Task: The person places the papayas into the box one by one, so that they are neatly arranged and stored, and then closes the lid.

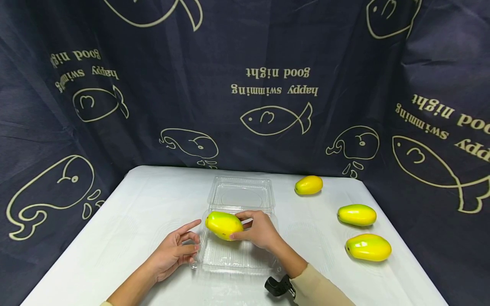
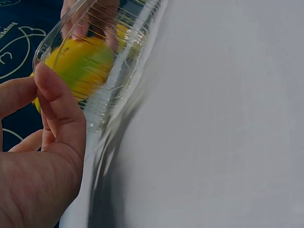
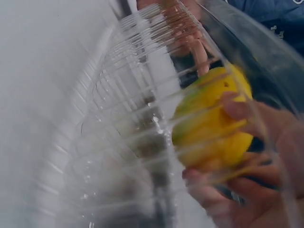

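In the head view, my right hand [image 1: 261,230] grips the right end of a yellow-green papaya [image 1: 222,224], thumb on the near side and fingers on the far side. The fruit is held over the base of a clear plastic clamshell box [image 1: 239,261], whose lid [image 1: 242,197] lies folded back on the far side. At the box's left edge is my left hand [image 1: 173,255]. The left wrist view shows that hand's thumb and fingers [image 2: 59,102] pinching the clear rim, its index finger extended in the head view. Through the ribbed wall, the right wrist view shows the papaya [image 3: 213,123], partly blurred.
Three more papayas lie on the right of the white table [image 1: 126,229]: one far back [image 1: 308,185], one mid-right [image 1: 357,215] and one nearer [image 1: 368,247]. A black device [image 1: 278,286] is strapped at the right wrist. A dark printed curtain [image 1: 275,148] surrounds the table.
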### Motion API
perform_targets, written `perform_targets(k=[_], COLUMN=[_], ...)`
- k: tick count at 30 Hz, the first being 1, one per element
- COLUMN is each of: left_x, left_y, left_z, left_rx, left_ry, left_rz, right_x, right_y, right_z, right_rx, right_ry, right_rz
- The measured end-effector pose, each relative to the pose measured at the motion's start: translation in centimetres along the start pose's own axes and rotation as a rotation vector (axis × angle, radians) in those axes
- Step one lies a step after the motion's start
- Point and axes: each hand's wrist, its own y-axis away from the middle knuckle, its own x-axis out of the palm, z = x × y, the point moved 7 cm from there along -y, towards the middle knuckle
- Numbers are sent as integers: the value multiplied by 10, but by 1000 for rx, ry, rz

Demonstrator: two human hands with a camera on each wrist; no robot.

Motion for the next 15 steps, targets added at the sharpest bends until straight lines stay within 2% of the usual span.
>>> perform_targets(k=[15], left_x=[0], left_y=[1], left_z=[0], left_rx=[6], left_ry=[7], left_rz=[8], right_x=[6], right_y=[-3], right_z=[-3], right_rx=[33], right_ry=[-14], right_rz=[-6])
